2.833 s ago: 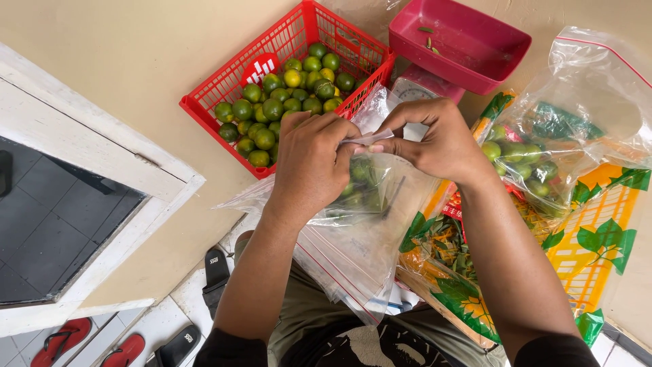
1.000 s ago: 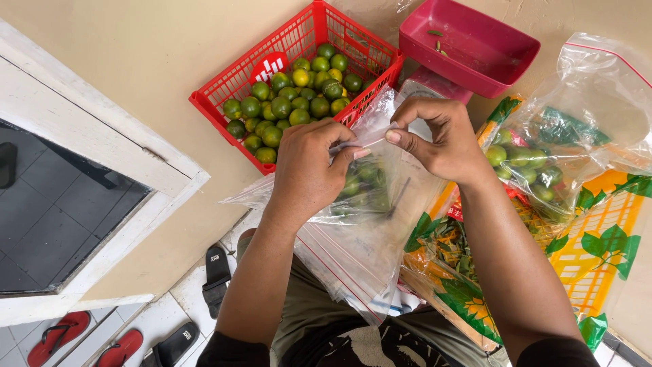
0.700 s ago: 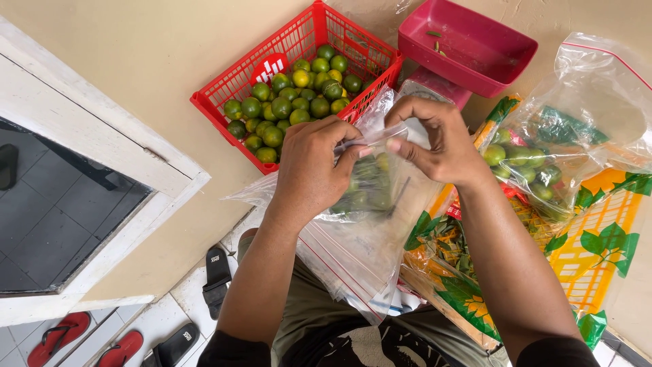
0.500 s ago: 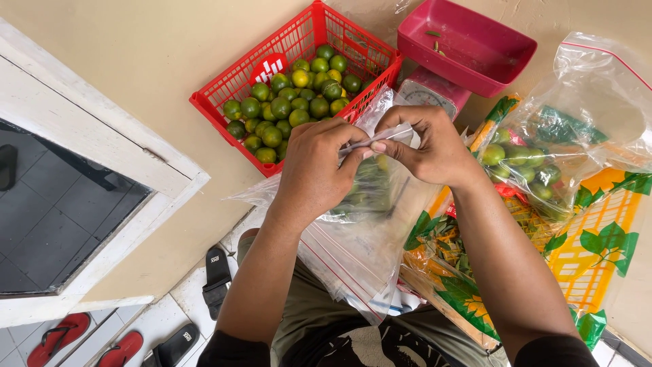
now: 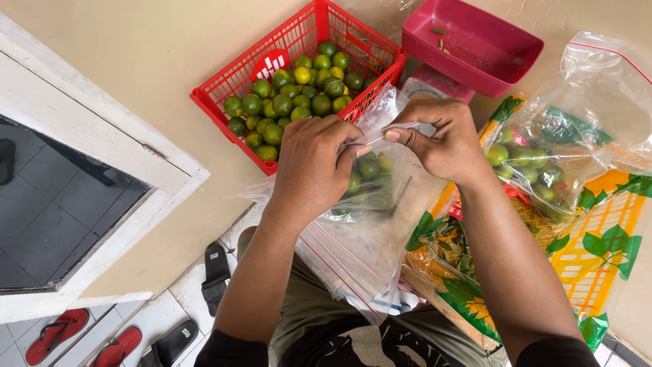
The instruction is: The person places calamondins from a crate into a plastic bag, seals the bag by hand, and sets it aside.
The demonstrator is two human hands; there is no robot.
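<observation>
Both my hands pinch the top strip of a clear zip bag point(image 5: 380, 197) that holds several green limes. My left hand point(image 5: 314, 163) grips the strip's left part, fingers curled over it. My right hand point(image 5: 441, 136) pinches the right part between thumb and fingers. The bag hangs in front of my lap, over a stack of empty clear zip bags point(image 5: 353, 265) with red seal lines.
A red plastic basket point(image 5: 224, 102) full of green limes stands on the tan floor ahead. A pink scale tray point(image 5: 475, 47) sits at upper right. A large clear bag with limes point(image 5: 564, 149) lies on a patterned mat point(image 5: 591, 251). Sandals point(image 5: 217, 275) lie below the step.
My hands have drawn closer together along the bag's top strip, and the bag of limes has stayed between them; the view has shifted slightly.
</observation>
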